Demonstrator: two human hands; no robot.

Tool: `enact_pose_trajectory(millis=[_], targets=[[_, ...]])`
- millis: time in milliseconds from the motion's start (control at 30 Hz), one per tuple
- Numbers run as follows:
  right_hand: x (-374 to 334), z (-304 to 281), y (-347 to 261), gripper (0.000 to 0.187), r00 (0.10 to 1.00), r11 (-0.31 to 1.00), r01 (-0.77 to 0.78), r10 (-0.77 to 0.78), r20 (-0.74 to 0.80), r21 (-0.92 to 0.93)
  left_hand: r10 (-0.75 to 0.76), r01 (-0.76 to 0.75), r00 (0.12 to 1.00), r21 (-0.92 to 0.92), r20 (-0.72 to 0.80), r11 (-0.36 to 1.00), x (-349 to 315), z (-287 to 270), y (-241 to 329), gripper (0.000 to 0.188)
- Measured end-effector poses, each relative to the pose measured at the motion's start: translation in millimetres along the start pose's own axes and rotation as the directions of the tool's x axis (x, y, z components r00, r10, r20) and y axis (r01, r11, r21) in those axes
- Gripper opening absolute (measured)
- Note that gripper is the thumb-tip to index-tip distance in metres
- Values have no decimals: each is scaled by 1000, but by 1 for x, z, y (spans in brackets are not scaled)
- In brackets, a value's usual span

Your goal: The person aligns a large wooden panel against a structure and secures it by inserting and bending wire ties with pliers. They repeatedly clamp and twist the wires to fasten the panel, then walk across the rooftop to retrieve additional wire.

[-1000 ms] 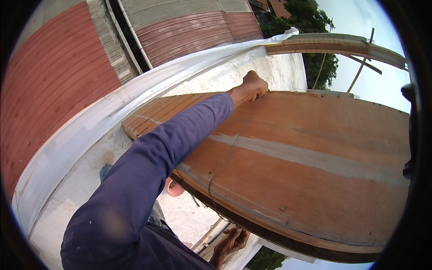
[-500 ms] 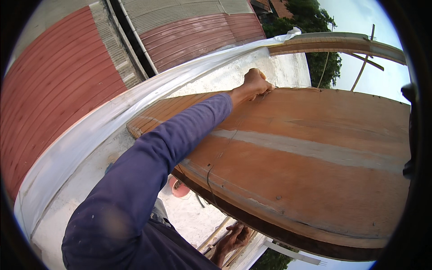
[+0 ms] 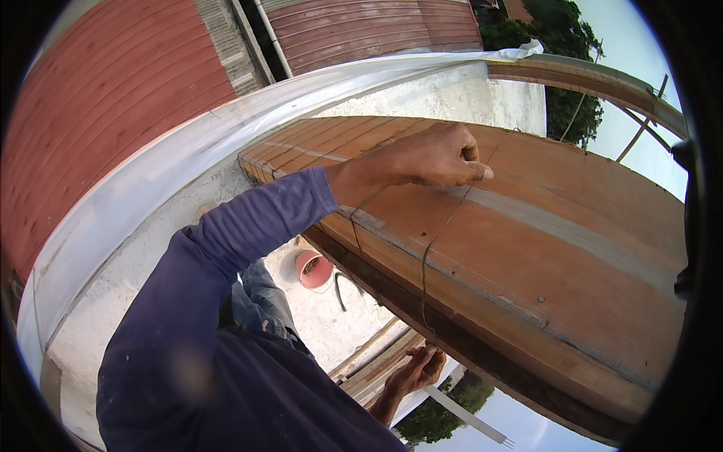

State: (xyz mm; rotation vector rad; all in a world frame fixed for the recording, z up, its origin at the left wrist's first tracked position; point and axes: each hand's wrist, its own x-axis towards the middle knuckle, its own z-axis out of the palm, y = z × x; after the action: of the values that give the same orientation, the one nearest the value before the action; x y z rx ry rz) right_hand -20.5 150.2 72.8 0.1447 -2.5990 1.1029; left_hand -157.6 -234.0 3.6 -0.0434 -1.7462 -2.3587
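My left hand (image 3: 448, 160) is clenched over the top of a big wooden board (image 3: 520, 256), its fingers curled in and the thumb pointing out to the right. A thin dark wire (image 3: 424, 279) runs across the board at my thumb tip, but I cannot tell whether I am pinching it. From there it goes down over the near edge of the board toward my right hand (image 3: 416, 369), which is below that edge with its fingers partly bent. I cannot tell whether those fingers grasp the wire's lower end or only sit near it.

The board slants across in front of me, with a grey strip (image 3: 572, 230) along its brown face. My left arm, in a purple sleeve (image 3: 260, 215), reaches over its near edge at the left. Below the board, a red bucket (image 3: 315, 270) is on the pale floor (image 3: 316, 331), with a bent black rod (image 3: 339, 292) just beside it. Past the board's far-left end runs a long white sheet (image 3: 158, 177), and beyond that is a red roof (image 3: 105, 135)
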Motion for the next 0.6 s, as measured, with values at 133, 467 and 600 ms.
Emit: enact_pose_trajectory(millis=[133,467,600], targets=[[1,3,1,23,999,998,47,-48,14,34,203,-228,956,-99,-212,969,-42,27,20,40],[3,0,6,22,997,996,70,-71,14,54,367,-402,833,4,-415,916,-63,65,32,27],[4,-4,7,18,995,995,92,-93,43,26,436,-366,816,244,-379,898,-74,65,31,35]])
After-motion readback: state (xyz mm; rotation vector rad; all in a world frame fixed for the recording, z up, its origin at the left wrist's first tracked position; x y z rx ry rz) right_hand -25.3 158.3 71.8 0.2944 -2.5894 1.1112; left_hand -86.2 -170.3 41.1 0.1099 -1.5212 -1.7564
